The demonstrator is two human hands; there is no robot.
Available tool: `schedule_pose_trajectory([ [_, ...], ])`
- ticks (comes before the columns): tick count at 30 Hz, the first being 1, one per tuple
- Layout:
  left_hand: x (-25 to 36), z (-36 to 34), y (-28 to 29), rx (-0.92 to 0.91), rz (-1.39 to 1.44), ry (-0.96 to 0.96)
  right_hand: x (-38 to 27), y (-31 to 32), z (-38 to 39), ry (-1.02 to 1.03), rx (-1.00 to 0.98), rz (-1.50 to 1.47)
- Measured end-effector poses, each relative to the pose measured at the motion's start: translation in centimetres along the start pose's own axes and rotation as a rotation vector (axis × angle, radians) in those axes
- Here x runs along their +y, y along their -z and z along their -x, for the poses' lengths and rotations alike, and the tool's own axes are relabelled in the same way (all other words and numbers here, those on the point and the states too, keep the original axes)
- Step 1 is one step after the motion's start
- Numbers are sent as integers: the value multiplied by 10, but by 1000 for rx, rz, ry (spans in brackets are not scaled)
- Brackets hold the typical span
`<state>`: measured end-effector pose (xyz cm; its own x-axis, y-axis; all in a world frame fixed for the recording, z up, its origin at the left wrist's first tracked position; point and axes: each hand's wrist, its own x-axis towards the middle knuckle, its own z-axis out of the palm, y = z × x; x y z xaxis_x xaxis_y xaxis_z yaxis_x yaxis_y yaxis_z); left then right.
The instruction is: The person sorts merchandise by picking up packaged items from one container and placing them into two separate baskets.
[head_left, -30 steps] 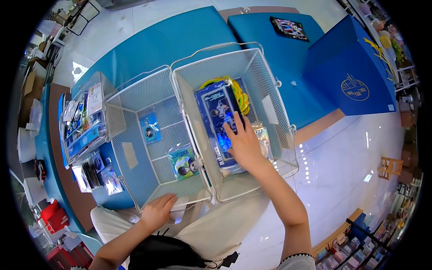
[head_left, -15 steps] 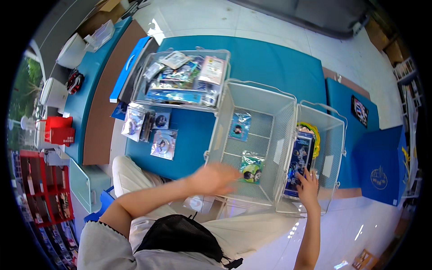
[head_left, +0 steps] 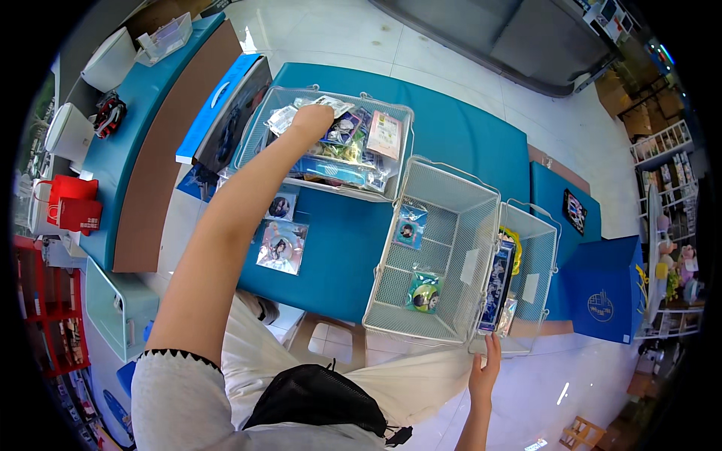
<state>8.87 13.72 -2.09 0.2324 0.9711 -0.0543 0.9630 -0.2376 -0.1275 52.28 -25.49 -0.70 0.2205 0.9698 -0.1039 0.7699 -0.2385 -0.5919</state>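
Observation:
My left hand (head_left: 310, 120) reaches among the packets in the full wire basket (head_left: 244, 144), by a silvery packet (head_left: 333, 105); its fingertips are hidden. My right hand (head_left: 485, 368) rests at the near edge of the right wire basket (head_left: 545, 252), fingers apart. That basket holds a dark blue box (head_left: 498, 279) and a yellow item (head_left: 513, 237). The middle wire basket (head_left: 470, 214) holds a blue packet (head_left: 408, 227) and a green packet (head_left: 423, 290). Two badge-like packets (head_left: 280, 248) lie beside my left forearm.
A blue-topped boxed item (head_left: 215, 113) stands left of the full basket on the teal bench (head_left: 327, 255). A blue folder (head_left: 598, 278) and dark packet (head_left: 574, 210) are at right. A side counter (head_left: 135, 113) holds white containers and red bags. A mint bin (head_left: 113, 316) sits below.
My left hand has moved up and forward into the full basket. My right hand has come off the dark blue box to the right basket's near edge. The view has swung leftward.

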Motion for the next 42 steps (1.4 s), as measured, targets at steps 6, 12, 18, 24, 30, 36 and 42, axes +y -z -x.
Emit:
schedule_pose_trajectory([
  [6, 21, 41, 54, 304, 673, 100, -41, 9, -9, 91, 109, -20],
  [12, 82, 164, 83, -179, 1989, 215, -99, -38, -36, 155, 88, -457],
  [18, 133, 250, 73, -278, 2359, 236, -191, -79, -23, 73, -122, -1091],
  [24, 177, 302, 56, -379, 2105, 226, -176, -84, -4, -112, 49, -1142],
  [30, 175, 304, 51, -362, 2046, 201, -148, -54, 8, -117, -329, -842],
  [36, 191, 317, 45, -391, 1899, 275, -149, -60, 17, -119, -158, -819],
  [42, 199, 323, 41, -453, 2296, 485, -150, -85, 33, -91, -98, -1031],
])
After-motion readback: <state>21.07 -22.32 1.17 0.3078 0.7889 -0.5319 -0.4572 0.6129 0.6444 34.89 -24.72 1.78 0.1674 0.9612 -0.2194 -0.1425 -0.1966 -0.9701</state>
